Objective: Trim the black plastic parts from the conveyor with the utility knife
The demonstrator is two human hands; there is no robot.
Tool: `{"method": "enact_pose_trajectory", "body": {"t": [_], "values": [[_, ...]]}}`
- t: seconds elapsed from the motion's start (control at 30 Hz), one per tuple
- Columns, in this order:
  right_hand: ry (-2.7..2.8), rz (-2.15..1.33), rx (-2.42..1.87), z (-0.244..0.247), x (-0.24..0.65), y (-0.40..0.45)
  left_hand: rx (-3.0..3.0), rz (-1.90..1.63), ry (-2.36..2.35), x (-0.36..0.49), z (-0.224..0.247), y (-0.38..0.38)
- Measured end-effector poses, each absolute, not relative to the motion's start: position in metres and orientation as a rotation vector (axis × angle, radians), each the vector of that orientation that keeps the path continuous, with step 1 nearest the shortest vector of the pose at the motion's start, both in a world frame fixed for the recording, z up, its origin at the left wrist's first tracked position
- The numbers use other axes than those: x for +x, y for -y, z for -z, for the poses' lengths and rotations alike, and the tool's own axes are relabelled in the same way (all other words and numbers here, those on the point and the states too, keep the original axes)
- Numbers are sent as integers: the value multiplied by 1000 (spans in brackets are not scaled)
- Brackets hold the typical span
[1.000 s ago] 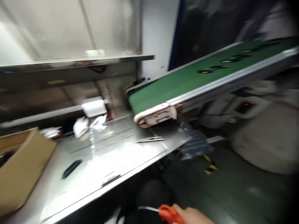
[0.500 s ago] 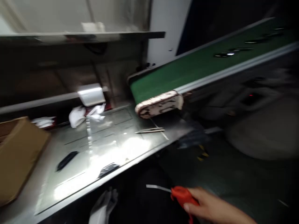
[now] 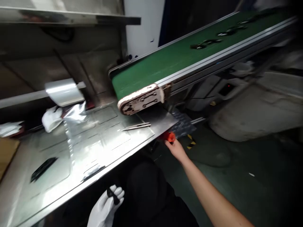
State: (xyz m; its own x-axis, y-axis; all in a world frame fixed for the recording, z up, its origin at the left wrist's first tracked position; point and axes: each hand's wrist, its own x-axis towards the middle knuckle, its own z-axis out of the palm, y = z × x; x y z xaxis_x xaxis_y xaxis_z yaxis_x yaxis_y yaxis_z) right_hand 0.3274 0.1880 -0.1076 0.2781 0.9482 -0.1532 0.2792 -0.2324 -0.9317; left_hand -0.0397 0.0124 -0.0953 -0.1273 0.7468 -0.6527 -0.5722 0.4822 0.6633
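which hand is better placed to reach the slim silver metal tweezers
Probably the right hand, nearer the tweezers, though holding a red-orange object. The white-gloved left hand is farther and holds a small black piece.

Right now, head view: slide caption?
Gloved left hand holds a small black part; bare right hand grips an orange object near the metal table.

Left hand (image 3: 106, 204) is wearing a plain white cloth glove (image 3: 101, 212), its fabric covering the visible fingers (image 3: 121, 193). Right hand (image 3: 174, 148) is going bare, forearm (image 3: 205, 190) showing bare too. Plain black garment (image 3: 146, 189) is covering the lap (image 3: 158, 205).
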Motion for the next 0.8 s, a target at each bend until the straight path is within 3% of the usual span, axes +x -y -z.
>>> {"method": "enact_pose_trajectory", "body": {"t": [0.13,0.23,0.43,0.63,0.8], "values": [[1296,-1328,-1701,117,279,-159,301,-1450,-792,-42,61,6],[1450,-1467,-1610,81,237,-118,315,-1527,-760,-43,52,14],[2102,-1174,-727,0,142,-67,540,-1502,-1035,-42,40,15],[2225,-1164,-603,4,113,-87,777,-1319,-1413,-53,31,8],[2332,-1051,-464,-20,111,-117,846,-1359,-1427,-64,8,-3]]}}
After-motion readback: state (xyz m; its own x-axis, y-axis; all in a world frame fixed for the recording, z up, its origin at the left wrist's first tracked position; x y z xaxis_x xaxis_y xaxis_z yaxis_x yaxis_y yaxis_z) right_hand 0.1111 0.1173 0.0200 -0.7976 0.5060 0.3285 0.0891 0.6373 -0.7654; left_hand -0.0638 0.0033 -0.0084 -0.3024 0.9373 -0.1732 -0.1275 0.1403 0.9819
